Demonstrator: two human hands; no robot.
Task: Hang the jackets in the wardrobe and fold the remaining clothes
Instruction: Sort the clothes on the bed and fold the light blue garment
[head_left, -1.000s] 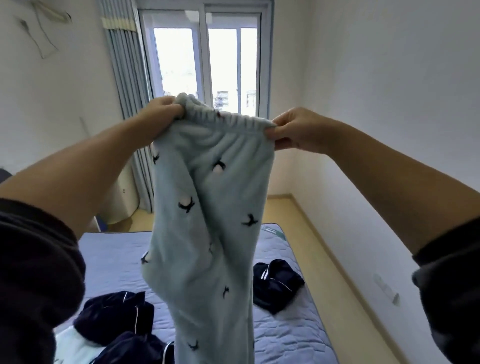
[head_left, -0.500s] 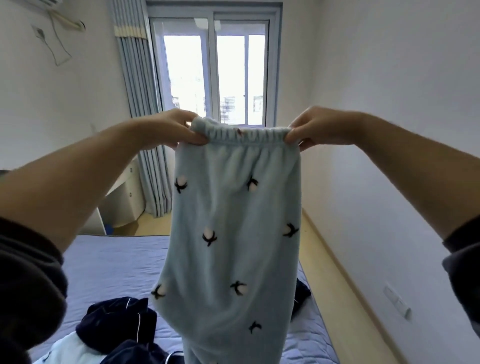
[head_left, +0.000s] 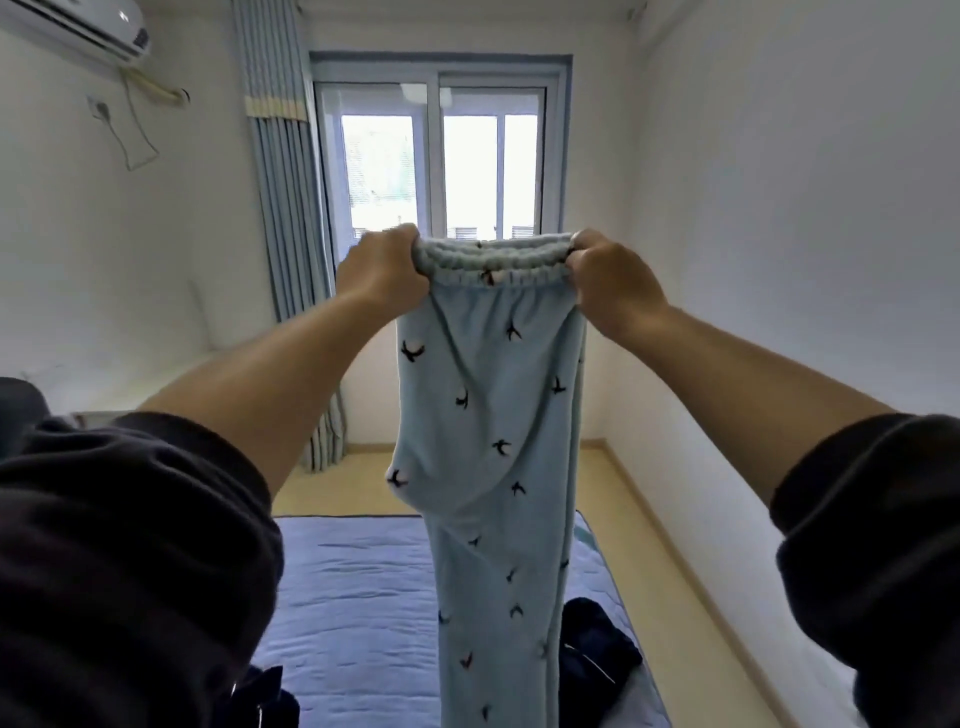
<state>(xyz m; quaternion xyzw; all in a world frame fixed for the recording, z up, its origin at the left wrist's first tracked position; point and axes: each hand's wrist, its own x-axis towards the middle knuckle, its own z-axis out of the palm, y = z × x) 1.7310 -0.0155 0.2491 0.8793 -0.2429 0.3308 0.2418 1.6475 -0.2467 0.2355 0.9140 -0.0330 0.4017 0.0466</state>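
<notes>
Above the bed: pale blue fleece trousers with a small black bird print (head_left: 488, 415), held up full length, legs running out of frame at the bottom.
Left hand (head_left: 382, 270): fingers curled, gripping the left end of the gathered elastic waistband (head_left: 493, 260).
Right hand (head_left: 613, 283): fingers curled, gripping the right end; band stretched level between both hands.
Bed (head_left: 353, 597): blue quilted cover.
Right edge of bed: crumpled dark navy garment (head_left: 597, 654), partly behind the trousers.
Near left corner: second dark garment (head_left: 275, 701), mostly hidden by a dark sleeve (head_left: 130, 571).

No writing can be read; the small dark label (head_left: 141, 38) on the air conditioner (head_left: 78, 25), up left of the window (head_left: 470, 156), is too blurred.
</notes>
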